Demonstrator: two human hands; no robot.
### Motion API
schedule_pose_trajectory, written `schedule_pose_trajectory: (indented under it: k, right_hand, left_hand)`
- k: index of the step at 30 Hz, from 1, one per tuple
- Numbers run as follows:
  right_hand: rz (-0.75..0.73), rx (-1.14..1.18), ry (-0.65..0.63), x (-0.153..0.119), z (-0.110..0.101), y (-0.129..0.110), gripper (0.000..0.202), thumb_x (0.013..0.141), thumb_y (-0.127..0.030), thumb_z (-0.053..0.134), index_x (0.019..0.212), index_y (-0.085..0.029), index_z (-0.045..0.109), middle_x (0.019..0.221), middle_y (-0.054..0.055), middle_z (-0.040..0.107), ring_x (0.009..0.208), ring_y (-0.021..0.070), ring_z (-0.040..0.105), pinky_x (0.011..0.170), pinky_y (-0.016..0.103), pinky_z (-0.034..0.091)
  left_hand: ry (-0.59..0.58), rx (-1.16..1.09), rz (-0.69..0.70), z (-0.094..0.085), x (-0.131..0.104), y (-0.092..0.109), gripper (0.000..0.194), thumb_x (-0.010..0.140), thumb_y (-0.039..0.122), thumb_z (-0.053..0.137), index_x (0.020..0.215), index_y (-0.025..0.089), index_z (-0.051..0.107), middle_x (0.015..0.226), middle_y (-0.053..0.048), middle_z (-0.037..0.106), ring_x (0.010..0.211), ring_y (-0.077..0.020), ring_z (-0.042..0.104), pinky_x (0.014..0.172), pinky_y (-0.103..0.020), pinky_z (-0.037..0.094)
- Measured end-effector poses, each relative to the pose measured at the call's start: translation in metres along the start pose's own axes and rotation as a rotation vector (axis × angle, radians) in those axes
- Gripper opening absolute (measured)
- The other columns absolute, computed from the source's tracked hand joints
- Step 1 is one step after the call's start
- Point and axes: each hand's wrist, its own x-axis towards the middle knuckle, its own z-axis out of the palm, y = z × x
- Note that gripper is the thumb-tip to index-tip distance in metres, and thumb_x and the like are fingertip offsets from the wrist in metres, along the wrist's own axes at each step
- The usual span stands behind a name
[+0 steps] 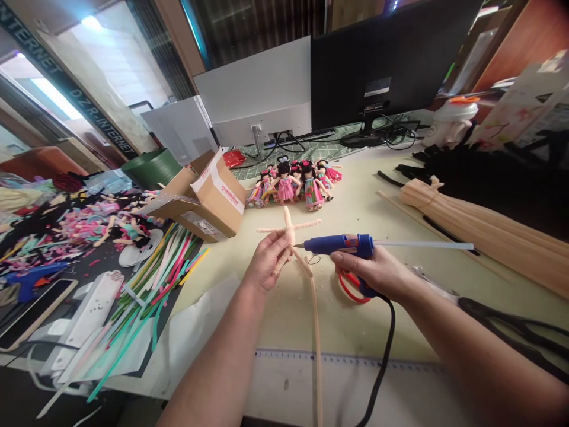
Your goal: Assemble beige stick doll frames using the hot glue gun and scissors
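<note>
My left hand (269, 260) pinches a beige pipe-cleaner doll body (289, 228), which has a head, two outstretched arms and two legs. From one leg a long beige pipe cleaner (316, 332) trails down to the front edge. A blue hot glue gun (340, 244) is gripped in my right hand (377, 267), with a clear glue stick (427, 244) poking out of its back. The gun's nozzle points left and is at the doll's lower torso; whether it touches I cannot tell. Below my right hand lie red-handled scissors (355, 289), partly covered.
Several finished dolls (293, 181) stand at the back beside an open cardboard box (208, 198). Colourful pipe cleaners (146, 279), a power strip (86, 314) and a phone (38, 314) lie left. A beige pipe-cleaner bundle (484, 228) and black-handled scissors (511, 326) lie right. A black cord (386, 356) hangs from the gun.
</note>
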Motion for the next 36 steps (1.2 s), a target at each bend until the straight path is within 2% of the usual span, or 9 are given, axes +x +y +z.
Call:
schedule_pose_trajectory:
  k: [3,7,13,36]
  right_hand:
    - [0.001,0.006,-0.013,0.0005,0.0006,0.0000,0.035,0.074,-0.048,0.063,0.089,-0.017,0.068,0.066,0.001,0.062,0.059,0.0147,0.055,0.052,0.026,0.042]
    - [-0.001,0.007,-0.007,0.0008,0.0018,0.0001,0.034,0.074,-0.048,0.063,0.086,-0.017,0.069,0.065,0.001,0.061,0.060,0.0151,0.055,0.055,0.027,0.043]
    - [-0.039,0.037,-0.026,0.0014,0.0029,0.0005,0.035,0.075,-0.045,0.063,0.095,-0.017,0.070,0.068,0.001,0.061,0.066,0.0160,0.056,0.061,0.028,0.045]
    - [-0.029,0.018,-0.023,0.0027,0.0042,0.0009,0.032,0.075,-0.045,0.062,0.088,-0.016,0.066,0.063,-0.001,0.051,0.062,0.0142,0.048,0.059,0.028,0.040]
  left_hand:
    - [-0.001,0.006,0.005,0.0001,0.0005,-0.0009,0.030,0.065,0.030,0.079,0.088,0.014,0.067,0.064,0.002,0.059,0.051,-0.0050,0.052,0.052,-0.019,0.043]
    - [-0.007,0.004,0.011,-0.0002,0.0011,-0.0022,0.030,0.065,0.030,0.079,0.087,0.014,0.067,0.066,0.002,0.060,0.052,-0.0048,0.052,0.052,-0.019,0.042]
    - [-0.004,0.005,0.003,0.0009,-0.0005,-0.0021,0.029,0.066,0.030,0.078,0.088,0.014,0.068,0.067,0.002,0.060,0.054,-0.0047,0.053,0.053,-0.018,0.043]
    - [0.010,-0.034,-0.020,0.0031,-0.0015,-0.0004,0.031,0.063,0.029,0.080,0.088,0.014,0.069,0.068,0.002,0.063,0.056,-0.0050,0.055,0.054,-0.018,0.043]
